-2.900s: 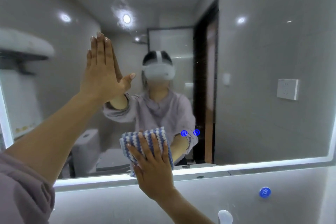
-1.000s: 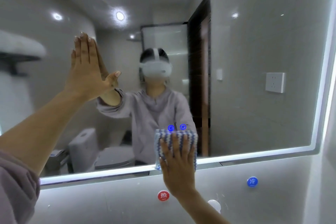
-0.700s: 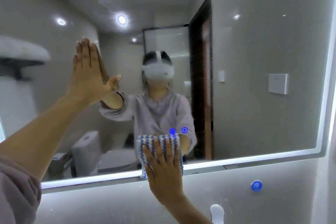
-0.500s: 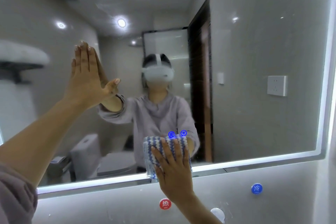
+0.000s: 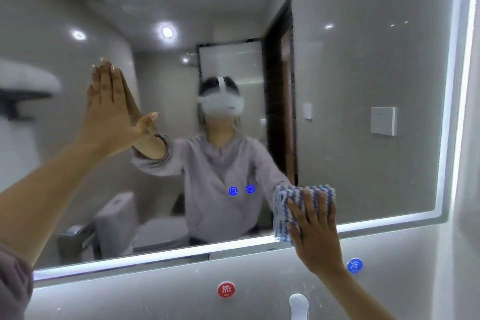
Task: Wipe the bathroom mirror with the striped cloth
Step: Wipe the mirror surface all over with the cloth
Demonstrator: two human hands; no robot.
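Striped cloth (image 5: 283, 205): blue-and-white zigzag stripes, nubbly weave, bunched into a thick pad. It lies flat against the mirror (image 5: 363, 163) at the lower right, with its bottom edge overlapping the lit lower border. Right hand (image 5: 315, 231): fingers straight and spread, pressing the cloth to the glass. Left hand (image 5: 109, 112): flat, fingers together, palm on the glass at the upper left, holding nothing.

Bathroom: lit mirror (image 5: 363, 60), reflected toilet (image 5: 117, 218)
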